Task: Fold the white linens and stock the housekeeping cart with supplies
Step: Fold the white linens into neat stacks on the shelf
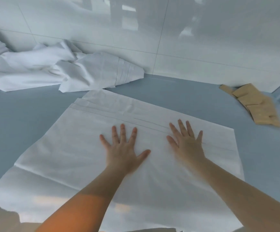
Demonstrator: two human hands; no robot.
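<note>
On the blue-grey table (194,91), near edge, a white linen (85,148) lies spread flat, w/ stitched hem lines running across its far part. Left hand (124,148) and right hand (187,144) both rest palm-down on it, fingers straight and splayed, gripping nothing; the two hands sit side by side, a bit apart, around the middle of the cloth. Looks like smoothing before a fold, or pressing one flat. Hard to say whether this piece is already doubled over; edges at far left suggest layers, but the view is soft there.

Far left, against the white tiled wall (169,39), a crumpled heap of white linens (52,69) waits unfolded. Far right, some tan folded cloths (256,106) lie on the table.

Progress, as I judge it: early. No finished stack visible, the heap is untouched, and no cart or supplies in view, so stocking isn't begun as far as can be seen.
</note>
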